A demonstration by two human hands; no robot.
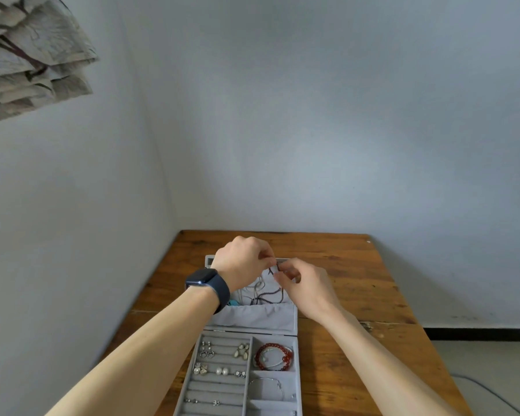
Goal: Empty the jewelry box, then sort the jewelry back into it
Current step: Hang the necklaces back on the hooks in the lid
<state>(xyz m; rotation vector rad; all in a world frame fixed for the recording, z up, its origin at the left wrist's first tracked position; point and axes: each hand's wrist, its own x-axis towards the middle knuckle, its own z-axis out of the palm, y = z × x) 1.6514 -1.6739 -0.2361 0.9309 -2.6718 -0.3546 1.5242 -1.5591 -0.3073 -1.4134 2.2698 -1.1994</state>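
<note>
Evidently worked at the open lid (252, 318) of the box (297, 370), laid flat on the table (357, 280) beyond the tray. Held the left hand (243, 262) and right hand (309, 283) close together at the lid's far edge, almost touching, with fingertips curled in and pinching the top end of a dark necklace (270, 294); could not make out a clasp or hook under the fingers. Let the rest of that necklace trail down the lid lining into the pocket, beside a pale cord (257, 288). Judged the step as either unhooking the necklace to begin the emptying or hooking it back to close the sorting; could not settle which, though noted the tray full and tidy: earrings (240, 351) on the rolls at left, a red bracelet (273, 355) in the top right compartment, a bangle (267, 385) in the one below, rings (201, 401) lower on the rolls. Reckoned the next move to call for fine fingertip work: freeing or seating the small end without snagging the pale cord, then either lifting the necklace clear onto the table or letting it hang straight into the pocket. Found no brand, label or writing to read anywhere; saw only a dark watch (204, 280) on the left wrist, its face blank from this angle.
</note>
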